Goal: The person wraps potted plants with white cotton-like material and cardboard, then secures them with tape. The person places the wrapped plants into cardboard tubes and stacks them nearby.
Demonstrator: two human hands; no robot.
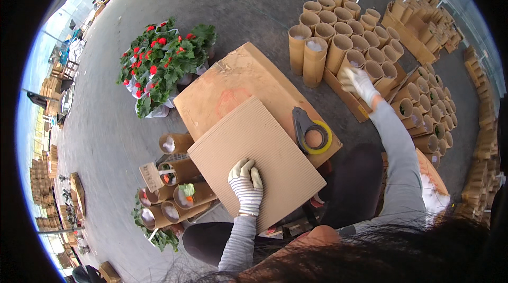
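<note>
My left hand (246, 185), in a striped, pale-palmed work glove, rests with loosely bent fingers on a square of corrugated cardboard (274, 144). That sheet lies slanted over a large closed cardboard box (214, 102) in front of me. A tape dispenser (305, 134) with a yellow-rimmed roll sits on the box, at the sheet's right. My right hand (359, 84), also gloved, reaches out to the right and touches a cardboard tube (354, 59) in a group standing upright. Its fingers are blurred, so whether they grip the tube is unclear. White stuffing shows inside two nearby tubes (315, 47).
Potted plants with red flowers (158, 61) stand at the left of the box. Tubes with stuffing (178, 209) lie at the lower left by a cardboard sign (151, 177). More tubes (428, 104) fill the right side. An open carton of white stuffing (434, 195) is beside me.
</note>
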